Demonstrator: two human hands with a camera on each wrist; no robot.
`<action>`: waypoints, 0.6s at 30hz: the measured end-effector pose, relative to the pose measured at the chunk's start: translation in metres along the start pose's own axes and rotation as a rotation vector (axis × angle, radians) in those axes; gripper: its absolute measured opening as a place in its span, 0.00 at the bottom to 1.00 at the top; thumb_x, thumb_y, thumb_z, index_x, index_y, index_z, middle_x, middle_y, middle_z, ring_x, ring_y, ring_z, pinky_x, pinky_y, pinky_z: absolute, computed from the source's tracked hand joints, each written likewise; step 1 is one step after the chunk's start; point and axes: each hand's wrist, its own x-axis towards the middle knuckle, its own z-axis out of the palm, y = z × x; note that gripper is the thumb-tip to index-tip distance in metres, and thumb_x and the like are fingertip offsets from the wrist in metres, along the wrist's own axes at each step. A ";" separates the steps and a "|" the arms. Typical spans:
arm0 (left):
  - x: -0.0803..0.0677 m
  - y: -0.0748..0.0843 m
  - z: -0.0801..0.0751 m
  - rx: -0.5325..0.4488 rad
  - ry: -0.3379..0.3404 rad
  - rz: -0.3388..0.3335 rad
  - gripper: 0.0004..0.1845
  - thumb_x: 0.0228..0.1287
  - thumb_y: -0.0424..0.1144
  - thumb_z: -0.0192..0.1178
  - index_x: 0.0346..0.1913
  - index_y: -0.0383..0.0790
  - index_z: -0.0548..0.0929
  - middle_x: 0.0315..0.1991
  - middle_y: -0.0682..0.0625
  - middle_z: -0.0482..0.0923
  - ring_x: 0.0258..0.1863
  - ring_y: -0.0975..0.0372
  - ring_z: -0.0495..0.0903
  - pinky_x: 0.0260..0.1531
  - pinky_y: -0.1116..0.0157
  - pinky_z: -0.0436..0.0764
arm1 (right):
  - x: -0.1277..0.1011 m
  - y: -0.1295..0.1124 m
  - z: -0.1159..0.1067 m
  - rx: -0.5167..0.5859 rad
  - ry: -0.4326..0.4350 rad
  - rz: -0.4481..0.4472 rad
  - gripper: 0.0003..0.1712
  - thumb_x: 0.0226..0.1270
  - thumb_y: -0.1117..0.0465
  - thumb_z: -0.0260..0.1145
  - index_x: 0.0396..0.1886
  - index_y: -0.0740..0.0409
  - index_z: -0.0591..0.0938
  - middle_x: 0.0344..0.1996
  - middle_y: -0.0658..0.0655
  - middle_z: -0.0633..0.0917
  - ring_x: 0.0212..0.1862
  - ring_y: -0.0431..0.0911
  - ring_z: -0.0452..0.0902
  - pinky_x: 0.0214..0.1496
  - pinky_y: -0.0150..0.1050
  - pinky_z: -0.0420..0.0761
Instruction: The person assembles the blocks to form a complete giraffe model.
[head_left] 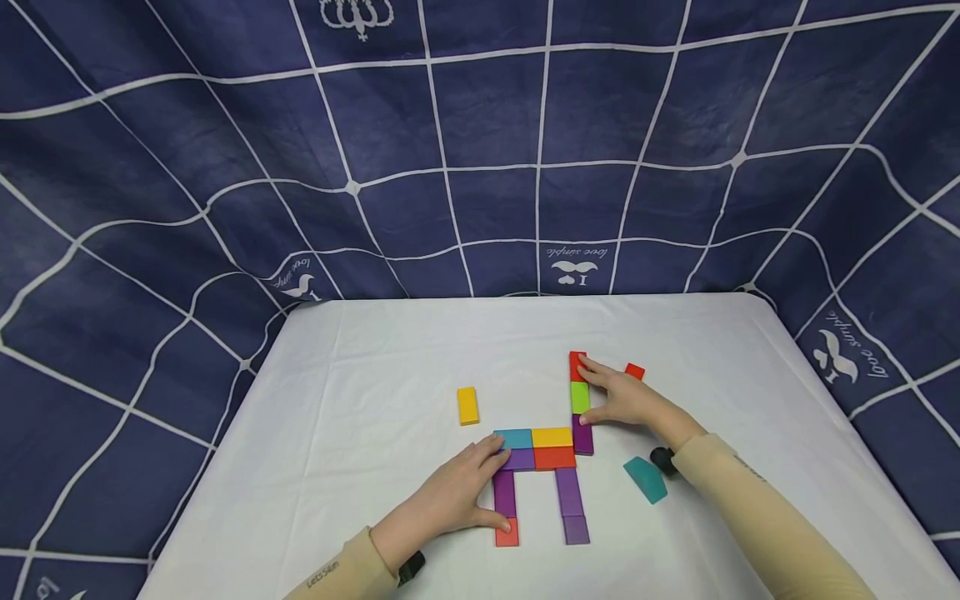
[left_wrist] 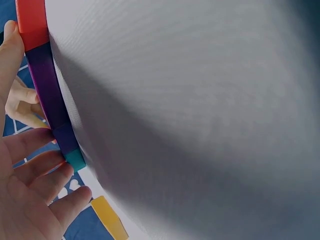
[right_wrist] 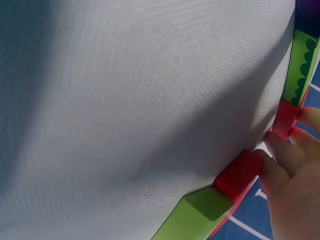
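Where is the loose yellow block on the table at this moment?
In the head view, the yellow block lies alone on the white table, left of the block figure, beyond the left hand.

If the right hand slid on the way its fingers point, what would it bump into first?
The right hand points left; its fingertips already touch the flat red block topping the coloured column, so that comes first, as far as depth shows.
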 end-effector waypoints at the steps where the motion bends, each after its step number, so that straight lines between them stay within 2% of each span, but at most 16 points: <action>1: 0.000 0.000 0.000 0.002 0.002 0.000 0.52 0.46 0.71 0.58 0.68 0.38 0.64 0.70 0.44 0.58 0.70 0.55 0.57 0.67 0.57 0.62 | 0.000 0.000 0.000 0.002 0.000 -0.002 0.57 0.43 0.39 0.74 0.71 0.55 0.60 0.73 0.57 0.55 0.71 0.58 0.54 0.63 0.57 0.68; 18: 0.000 0.001 0.000 0.008 -0.002 -0.008 0.52 0.46 0.71 0.58 0.68 0.38 0.64 0.70 0.45 0.58 0.70 0.55 0.57 0.68 0.58 0.61 | 0.002 0.001 0.000 0.008 -0.008 -0.007 0.56 0.44 0.39 0.74 0.71 0.53 0.61 0.73 0.55 0.55 0.71 0.57 0.53 0.63 0.56 0.68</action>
